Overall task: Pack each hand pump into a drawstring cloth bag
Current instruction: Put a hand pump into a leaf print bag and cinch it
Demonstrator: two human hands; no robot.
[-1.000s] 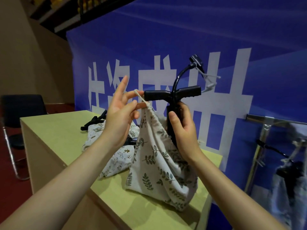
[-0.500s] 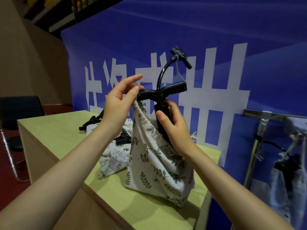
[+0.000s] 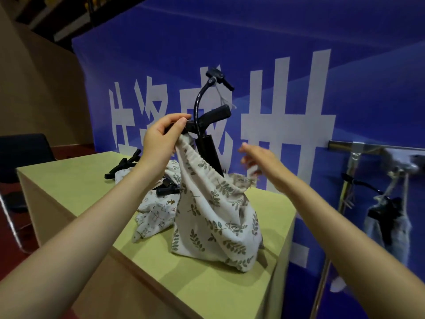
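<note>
Against that blue banner [image 3: 345,42], the leaf-print bag [image 3: 213,217] rim is being pinched by the left hand [image 3: 161,139] while the right hand [image 3: 264,162] is hanging open, so the pump [image 3: 207,143] is probably risking tipping out.

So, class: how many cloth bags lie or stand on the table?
2: the leaf-print bag stands at the table's right end, holding a pump; the small-print bag lies crumpled left of it. More may be hidden.

A pale green table [image 3: 80,180] stands before the blue banner [image 3: 345,65]; a black chair [image 3: 20,155] sits left of the table, a metal rack [image 3: 358,148] right.
</note>
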